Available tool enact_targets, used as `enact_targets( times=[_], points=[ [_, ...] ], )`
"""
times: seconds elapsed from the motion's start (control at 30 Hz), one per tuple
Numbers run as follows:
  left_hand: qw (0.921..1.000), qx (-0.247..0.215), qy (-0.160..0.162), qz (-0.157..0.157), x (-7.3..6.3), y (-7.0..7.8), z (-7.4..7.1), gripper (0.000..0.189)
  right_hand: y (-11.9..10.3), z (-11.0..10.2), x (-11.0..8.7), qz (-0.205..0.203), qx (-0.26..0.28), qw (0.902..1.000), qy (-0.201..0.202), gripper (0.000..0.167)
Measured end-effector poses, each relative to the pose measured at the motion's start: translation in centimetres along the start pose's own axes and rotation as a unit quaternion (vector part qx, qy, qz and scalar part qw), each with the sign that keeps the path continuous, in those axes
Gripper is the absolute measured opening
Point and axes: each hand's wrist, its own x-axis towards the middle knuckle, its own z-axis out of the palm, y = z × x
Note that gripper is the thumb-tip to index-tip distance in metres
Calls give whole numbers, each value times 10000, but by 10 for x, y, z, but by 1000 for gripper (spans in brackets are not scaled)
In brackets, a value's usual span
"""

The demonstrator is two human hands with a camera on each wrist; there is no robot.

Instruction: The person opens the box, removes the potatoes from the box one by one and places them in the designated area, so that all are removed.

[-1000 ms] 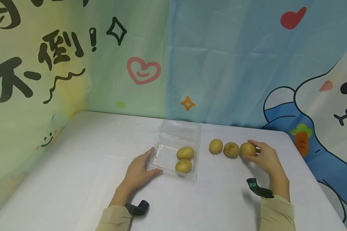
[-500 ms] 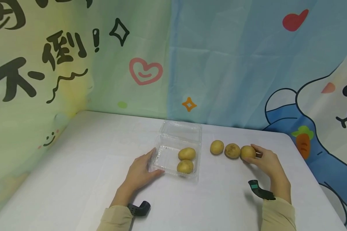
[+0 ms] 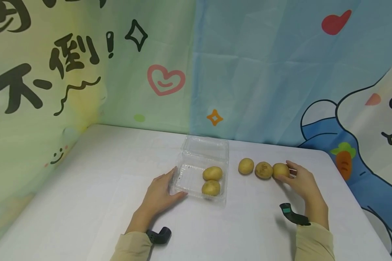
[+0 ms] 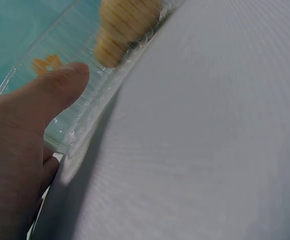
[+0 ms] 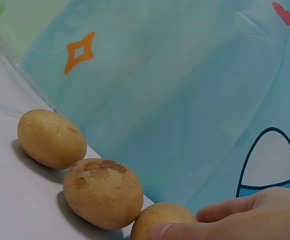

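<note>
A smooth, yellow-tan potato [image 3: 280,170] is pinched between the right hand's [image 3: 302,183] thumb and fingers, toward the table's [image 3: 232,232] far right corner. It ends a row of three; the middle potato [image 3: 264,170] is brown-scabbed. Two more potatoes [image 3: 212,173] lie in one clear container [image 3: 188,177], its near-left corner gripped by the left hand [image 3: 160,194]. The backdrop [image 3: 248,72] reads 不, 倒 and "!".
</note>
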Motion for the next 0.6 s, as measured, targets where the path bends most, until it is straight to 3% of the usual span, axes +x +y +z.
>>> enact_targets(
  times=[0.6],
  points=[
    [9997,-184,43,183,0,-1,-2,98,-4,-4,-3,-114,-198,9997,18,81]
  ],
)
